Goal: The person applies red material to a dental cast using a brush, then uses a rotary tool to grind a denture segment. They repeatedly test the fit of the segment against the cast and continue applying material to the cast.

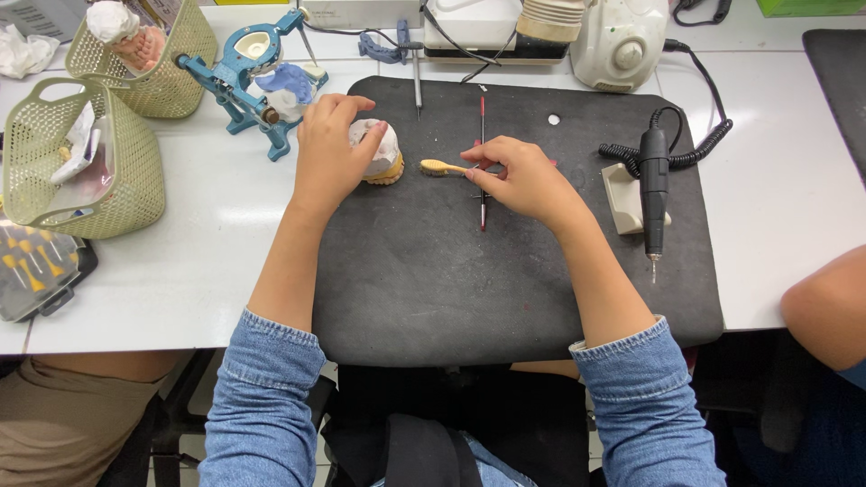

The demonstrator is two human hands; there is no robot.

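Observation:
My left hand (327, 153) rests over a white-and-tan dental cast (383, 155) on the black mat (505, 271), fingers curled around its top and left side. My right hand (523, 176) pinches the handle end of a small yellow-bristled brush (442, 168), whose head points left toward the cast. A thin red-and-black hand tool (483, 162) lies on the mat under my right fingers.
A blue articulator (248, 77) stands behind the cast. Two green baskets (135, 180) sit at left, with a tray of burs (32, 271) below them. A black handpiece (654, 185) rests on its stand at right. Another person's arm (825, 307) enters from the right.

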